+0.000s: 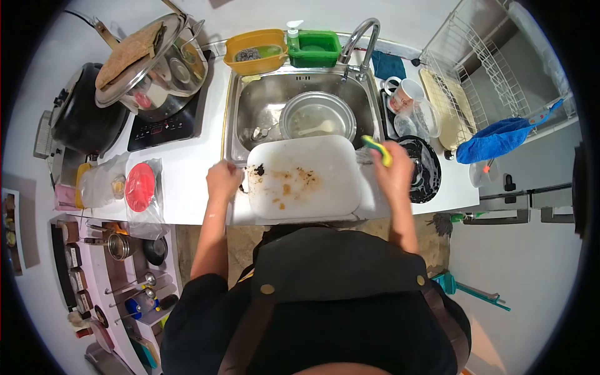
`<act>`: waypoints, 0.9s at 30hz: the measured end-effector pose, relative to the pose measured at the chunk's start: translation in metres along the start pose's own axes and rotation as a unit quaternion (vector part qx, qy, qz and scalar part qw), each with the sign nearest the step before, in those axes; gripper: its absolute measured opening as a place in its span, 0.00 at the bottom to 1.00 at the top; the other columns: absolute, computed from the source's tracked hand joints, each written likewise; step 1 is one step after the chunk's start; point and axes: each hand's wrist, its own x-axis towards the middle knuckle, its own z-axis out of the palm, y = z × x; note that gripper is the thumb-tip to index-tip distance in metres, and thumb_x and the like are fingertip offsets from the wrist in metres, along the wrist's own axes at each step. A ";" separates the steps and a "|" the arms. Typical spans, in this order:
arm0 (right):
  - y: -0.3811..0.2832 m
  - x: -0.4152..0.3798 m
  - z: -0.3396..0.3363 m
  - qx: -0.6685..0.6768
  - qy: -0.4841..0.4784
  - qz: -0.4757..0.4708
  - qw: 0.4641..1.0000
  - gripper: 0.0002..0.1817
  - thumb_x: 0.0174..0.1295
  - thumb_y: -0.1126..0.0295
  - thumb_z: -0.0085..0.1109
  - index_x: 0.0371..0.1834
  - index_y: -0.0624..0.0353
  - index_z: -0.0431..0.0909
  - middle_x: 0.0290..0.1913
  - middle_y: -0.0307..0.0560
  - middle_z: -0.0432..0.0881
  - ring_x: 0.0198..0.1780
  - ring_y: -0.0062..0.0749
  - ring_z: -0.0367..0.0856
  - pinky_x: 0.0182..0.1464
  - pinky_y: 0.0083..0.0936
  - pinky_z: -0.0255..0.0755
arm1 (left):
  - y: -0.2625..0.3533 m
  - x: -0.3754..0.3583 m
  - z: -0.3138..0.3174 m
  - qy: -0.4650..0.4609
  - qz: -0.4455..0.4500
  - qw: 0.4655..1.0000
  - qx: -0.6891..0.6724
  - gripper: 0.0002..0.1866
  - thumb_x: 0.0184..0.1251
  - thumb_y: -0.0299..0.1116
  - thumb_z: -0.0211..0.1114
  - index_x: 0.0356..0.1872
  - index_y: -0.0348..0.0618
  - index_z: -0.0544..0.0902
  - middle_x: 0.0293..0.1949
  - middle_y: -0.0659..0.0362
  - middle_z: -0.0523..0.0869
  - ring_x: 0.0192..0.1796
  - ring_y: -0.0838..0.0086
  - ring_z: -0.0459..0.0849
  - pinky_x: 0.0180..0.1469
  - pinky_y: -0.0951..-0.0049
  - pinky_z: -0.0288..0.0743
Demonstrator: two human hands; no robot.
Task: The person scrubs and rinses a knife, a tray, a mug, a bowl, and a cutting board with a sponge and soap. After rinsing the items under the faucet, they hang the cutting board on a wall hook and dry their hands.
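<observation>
A white cutting board lies across the front rim of the sink, with brown stains and dark bits on its surface. My left hand is closed beside the board's left edge; what its fingers hold, if anything, is hidden. Held in my right hand, to the right of the board, is a yellow-and-green sponge. Behind the board, a round metal pot with a pale spoon-like utensil in it sits in the steel sink. A soapy black pan lies right of my right hand.
Above the sink stand a faucet, a yellow basin and a green tub. Mugs and a wire rack are at right. On the left are an induction cooker, a large pot and a red lid.
</observation>
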 end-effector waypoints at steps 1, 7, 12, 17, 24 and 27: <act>-0.017 0.012 0.016 0.041 -0.069 0.036 0.996 0.09 0.49 0.69 0.60 0.32 0.61 0.74 0.30 0.54 0.78 0.35 0.49 0.76 0.38 0.36 0.69 | 0.003 -0.008 -0.003 0.003 -0.002 1.000 -0.002 0.10 0.42 0.34 0.61 0.24 0.37 0.77 0.22 0.52 0.80 0.28 0.61 0.80 0.34 0.67 0.73; -0.032 0.113 0.188 0.483 -0.218 0.106 0.842 0.14 0.50 0.68 0.59 0.37 0.66 0.74 0.34 0.49 0.78 0.34 0.31 0.76 0.36 0.27 0.68 | 0.006 -0.021 0.001 0.009 -0.042 0.999 -0.032 0.15 0.38 0.36 0.64 0.28 0.36 0.77 0.20 0.52 0.80 0.26 0.62 0.80 0.33 0.67 0.74; -0.083 0.184 0.204 0.670 -0.235 0.227 0.666 0.11 0.54 0.66 0.58 0.31 0.65 0.74 0.28 0.42 0.74 0.28 0.21 0.71 0.31 0.19 0.66 | 0.001 -0.022 0.017 0.030 -0.010 0.997 0.072 0.10 0.44 0.30 0.58 0.24 0.31 0.74 0.23 0.44 0.80 0.29 0.51 0.80 0.35 0.60 0.75; -0.003 0.128 0.177 0.026 -0.382 0.070 0.921 0.27 0.48 0.51 0.59 0.40 0.66 0.76 0.40 0.57 0.79 0.44 0.41 0.77 0.45 0.33 0.70 | 0.024 -0.017 -0.003 -0.060 -0.002 0.994 0.086 0.11 0.53 0.29 0.52 0.31 0.28 0.73 0.34 0.41 0.78 0.38 0.52 0.79 0.38 0.59 0.74; 0.112 0.151 0.222 0.276 -0.148 0.337 0.888 0.13 0.49 0.65 0.59 0.36 0.61 0.77 0.37 0.48 0.80 0.34 0.42 0.76 0.41 0.30 0.69 | 0.019 0.035 -0.024 -0.219 -0.110 0.650 -0.719 0.06 0.57 0.21 0.46 0.32 0.41 0.72 0.31 0.60 0.76 0.31 0.77 0.75 0.35 0.80 0.72; 0.088 0.172 0.217 0.402 -0.035 0.420 0.813 0.15 0.49 0.69 0.57 0.41 0.60 0.73 0.40 0.48 0.77 0.31 0.40 0.76 0.39 0.28 0.70 | 0.038 0.055 -0.031 -0.160 -0.105 0.647 -0.738 0.07 0.57 0.20 0.47 0.35 0.38 0.73 0.35 0.58 0.77 0.35 0.77 0.76 0.39 0.77 0.74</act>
